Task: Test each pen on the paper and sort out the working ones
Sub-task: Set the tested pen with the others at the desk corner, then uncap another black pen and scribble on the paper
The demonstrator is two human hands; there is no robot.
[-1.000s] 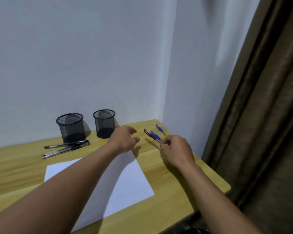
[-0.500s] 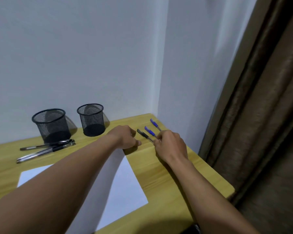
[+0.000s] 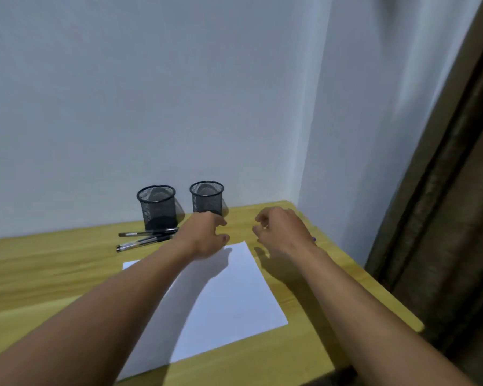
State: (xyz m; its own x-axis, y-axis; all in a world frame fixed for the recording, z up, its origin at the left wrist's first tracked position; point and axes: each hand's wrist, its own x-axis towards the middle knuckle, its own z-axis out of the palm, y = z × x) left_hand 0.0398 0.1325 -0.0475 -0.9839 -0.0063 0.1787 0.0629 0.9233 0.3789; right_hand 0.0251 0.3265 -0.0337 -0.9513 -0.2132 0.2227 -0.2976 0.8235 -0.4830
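A white sheet of paper (image 3: 229, 291) lies on the wooden desk (image 3: 53, 268). Three black pens (image 3: 145, 238) rest on the desk left of my left hand, in front of two black mesh cups (image 3: 156, 207) (image 3: 207, 197). My left hand (image 3: 204, 235) hovers over the paper's far edge with fingers loosely apart and nothing in it. My right hand (image 3: 283, 232) is just right of the paper's far corner, fingers curled; whether it holds a pen is hidden. A bit of a blue pen (image 3: 314, 239) peeks out beside my right wrist.
The desk stands in a corner, with white walls behind and to the right. A brown curtain (image 3: 444, 218) hangs past the desk's right edge. The desk's front edge runs below the paper.
My right hand has shifted left from the blue and black pens at the desk's right and now covers them. My left hand stays by the paper's far edge. The camera has swung.
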